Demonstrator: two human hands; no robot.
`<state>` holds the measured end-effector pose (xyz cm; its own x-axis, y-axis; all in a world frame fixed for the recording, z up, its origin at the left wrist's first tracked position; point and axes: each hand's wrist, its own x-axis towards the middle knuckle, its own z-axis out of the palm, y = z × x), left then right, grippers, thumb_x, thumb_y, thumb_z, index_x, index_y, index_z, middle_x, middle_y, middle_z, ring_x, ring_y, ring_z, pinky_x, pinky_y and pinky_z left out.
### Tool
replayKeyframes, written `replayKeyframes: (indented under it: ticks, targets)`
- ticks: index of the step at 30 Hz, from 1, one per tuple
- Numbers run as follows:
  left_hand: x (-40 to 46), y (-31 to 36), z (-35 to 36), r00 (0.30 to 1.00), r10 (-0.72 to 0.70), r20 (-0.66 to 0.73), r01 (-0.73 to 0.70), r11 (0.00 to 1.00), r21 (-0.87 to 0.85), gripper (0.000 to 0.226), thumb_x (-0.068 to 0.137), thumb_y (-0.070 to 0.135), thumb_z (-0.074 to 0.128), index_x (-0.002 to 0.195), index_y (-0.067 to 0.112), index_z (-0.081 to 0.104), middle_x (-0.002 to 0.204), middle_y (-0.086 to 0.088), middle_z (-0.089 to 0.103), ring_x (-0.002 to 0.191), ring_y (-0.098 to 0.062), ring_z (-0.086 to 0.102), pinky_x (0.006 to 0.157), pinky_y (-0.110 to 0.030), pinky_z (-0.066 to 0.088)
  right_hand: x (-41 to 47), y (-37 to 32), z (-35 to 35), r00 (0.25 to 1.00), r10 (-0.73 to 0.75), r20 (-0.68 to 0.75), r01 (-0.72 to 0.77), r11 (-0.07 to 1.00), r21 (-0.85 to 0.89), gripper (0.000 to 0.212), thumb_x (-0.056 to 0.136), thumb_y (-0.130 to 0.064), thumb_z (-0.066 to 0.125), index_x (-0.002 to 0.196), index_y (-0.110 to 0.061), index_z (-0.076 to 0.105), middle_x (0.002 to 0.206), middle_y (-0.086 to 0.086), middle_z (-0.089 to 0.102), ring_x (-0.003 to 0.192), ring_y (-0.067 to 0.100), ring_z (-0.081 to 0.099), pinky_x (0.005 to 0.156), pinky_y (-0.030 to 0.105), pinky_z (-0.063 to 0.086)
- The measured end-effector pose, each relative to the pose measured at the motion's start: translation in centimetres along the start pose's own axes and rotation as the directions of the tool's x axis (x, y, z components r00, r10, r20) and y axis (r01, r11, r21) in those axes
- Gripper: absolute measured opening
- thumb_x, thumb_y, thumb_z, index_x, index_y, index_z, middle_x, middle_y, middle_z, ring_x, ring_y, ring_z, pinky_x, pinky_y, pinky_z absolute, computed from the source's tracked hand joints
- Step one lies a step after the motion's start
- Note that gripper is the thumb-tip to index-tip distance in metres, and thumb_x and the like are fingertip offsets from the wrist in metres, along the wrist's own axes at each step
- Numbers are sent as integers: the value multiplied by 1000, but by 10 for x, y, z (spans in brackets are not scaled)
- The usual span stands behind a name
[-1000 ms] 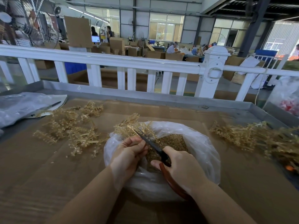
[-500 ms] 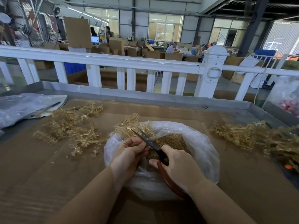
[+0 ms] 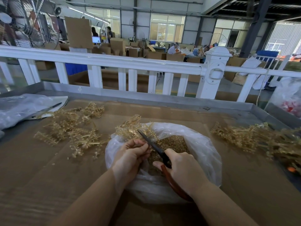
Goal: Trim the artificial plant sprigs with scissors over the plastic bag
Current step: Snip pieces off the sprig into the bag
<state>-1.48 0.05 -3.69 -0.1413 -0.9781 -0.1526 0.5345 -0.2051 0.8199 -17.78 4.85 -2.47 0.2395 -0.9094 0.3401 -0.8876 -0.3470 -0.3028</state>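
Right hand point(image 3: 182, 170): nearest me, fingers curled through the scissors' red handles, gripping them over the bag.
Scissors point(image 3: 152, 145): dark blades point up and away to the left, looking closed or almost so; I cannot tell if a stem sits between them.
Left hand point(image 3: 132, 154): fingers pinched together just beside the blades, grasping the base of a sprig.
Sprig point(image 3: 128, 128): pale gold, fanning out past the left hand over the bag's far rim.
Bag point(image 3: 205, 149): clear plastic, mouth open under both hands, with a heap of trimmed bits inside.
Left pile point(image 3: 71, 126): sprigs strewn on the cardboard-lined table, well apart from the bag.
Right pile point(image 3: 254, 141): a denser heap; which pile is finished I cannot say.
Table point(image 3: 32, 168): steel-rimmed, with a second plastic bag point(image 3: 21, 106) at the far left corner.
Fence point(image 3: 114, 62): white rail beyond the table, cartons and seated workers behind it.
Risk: the left fingertips lie very close to the blades, so a hurried snip could nick them; bits cut near the rim may drop outside the bag.
Hidden: the exact cut point is covered by the hands; the lower handle loop is behind the right wrist; an orange object at the right edge is too small to name.
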Motion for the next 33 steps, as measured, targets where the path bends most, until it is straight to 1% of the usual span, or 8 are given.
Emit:
replayKeyframes:
  ticks: [5, 8, 12, 15, 20, 24, 28, 33]
  targets:
    - [-1, 2, 2, 1000, -26, -9, 26, 1000, 6, 21, 82, -12, 56, 73, 7, 58, 66, -8, 66, 59, -15, 66, 54, -20, 54, -3, -1, 0, 1000, -4, -14, 4, 999, -42, 32, 87, -64, 45, 84, -33, 41, 67, -14, 51, 58, 3, 44, 53, 12, 27]
    - [0, 2, 3, 997, -57, -56, 56, 998, -11, 13, 86, -6, 55, 81, 6, 59, 65, -7, 67, 57, -16, 67, 53, -22, 55, -5, -1, 1, 1000, 4, -31, -5, 1000, -29, 37, 84, -65, 50, 94, -30, 53, 77, -11, 63, 68, 7, 57, 59, 16, 33]
    - [0, 0, 6, 996, -25, -90, 21, 999, -42, 4, 92, 8, 56, 93, 5, 58, 68, -9, 65, 56, -16, 65, 53, -22, 56, -7, 1, 0, 999, 26, -31, -25, 999, 27, 34, 86, -47, 61, 114, -29, 55, 95, -9, 68, 89, 9, 63, 75, 16, 46]
    - [-1, -1, 8, 996, 18, -92, -23, 998, -51, 7, 93, 5, 53, 88, 8, 53, 63, -7, 64, 53, -14, 64, 53, -21, 55, -8, 2, 0, 998, 37, -49, -33, 997, 77, 34, 87, -36, 62, 118, -28, 52, 99, -10, 67, 92, 8, 64, 76, 12, 43]
    - [-4, -1, 8, 996, 46, -74, -50, 998, -44, 15, 93, -1, 50, 84, 9, 57, 72, -10, 67, 62, -16, 67, 57, -23, 57, -10, 0, 2, 995, 70, -73, -63, 993, 103, 43, 82, -52, 64, 115, -27, 54, 104, -10, 66, 98, 5, 60, 80, 10, 41]
    - [-5, -2, 5, 998, 48, -38, -50, 997, -65, 16, 90, 2, 54, 79, 9, 63, 83, -10, 73, 77, -18, 72, 65, -24, 56, -11, 2, 3, 994, 91, -68, -82, 990, 119, 47, 83, -55, 62, 120, -28, 50, 109, -9, 61, 104, 8, 54, 91, 21, 43]
    - [-5, -3, 5, 995, 72, -67, -74, 996, -40, 19, 90, 5, 56, 76, 8, 69, 80, -9, 73, 68, -12, 70, 59, -19, 55, -13, 3, 4, 994, 78, -72, -70, 991, 113, 46, 84, -55, 59, 120, -29, 48, 108, -8, 59, 103, 10, 53, 91, 24, 43]
    - [-2, -4, 6, 986, 95, -134, -109, 989, -104, 15, 90, -3, 53, 80, 8, 58, 66, -5, 66, 53, -8, 65, 53, -17, 54, -15, 1, 6, 987, 76, -144, -52, 986, 161, 44, 81, -55, 64, 113, -28, 52, 96, -10, 60, 92, 8, 56, 82, 24, 47]
